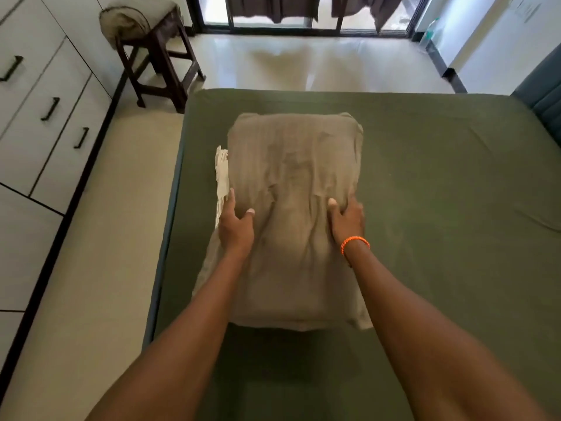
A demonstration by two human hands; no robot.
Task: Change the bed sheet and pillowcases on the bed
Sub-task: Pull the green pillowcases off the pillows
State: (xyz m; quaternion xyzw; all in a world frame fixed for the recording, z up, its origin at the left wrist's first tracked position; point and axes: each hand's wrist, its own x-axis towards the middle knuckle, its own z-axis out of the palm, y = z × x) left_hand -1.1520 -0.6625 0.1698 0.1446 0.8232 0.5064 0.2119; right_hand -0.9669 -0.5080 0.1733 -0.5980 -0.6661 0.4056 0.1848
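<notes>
Right now a pillow [291,208] in a tan pillowcase lies lengthwise on the bed [440,192], which is covered by a dark green sheet [425,268]. The pillow sits toward the bed's left side, its far end pointing at the window [273,13] and its near end slightly raised, casting a shadow on the sheet below.

Both arms reach forward from the bottom of the view. The left hand [235,223] rests on the pillow's left edge, fingers extended along the side and thumb spread over the top, touching the fabric rather than closing round it. The right hand [347,220], with an orange bracelet [354,243] at the wrist, grips the right edge: thumb on top, fingers curled over the side, the cloth bunching into creases there. The pillow's middle lies between the two hands, most of its length beyond them.

A pale striped cloth [221,174] peeks out just beside the pillow's left edge. On the floor [91,238] to the left stands a dark wooden stool [161,56] with a cushion on it, near white drawers [45,117].
</notes>
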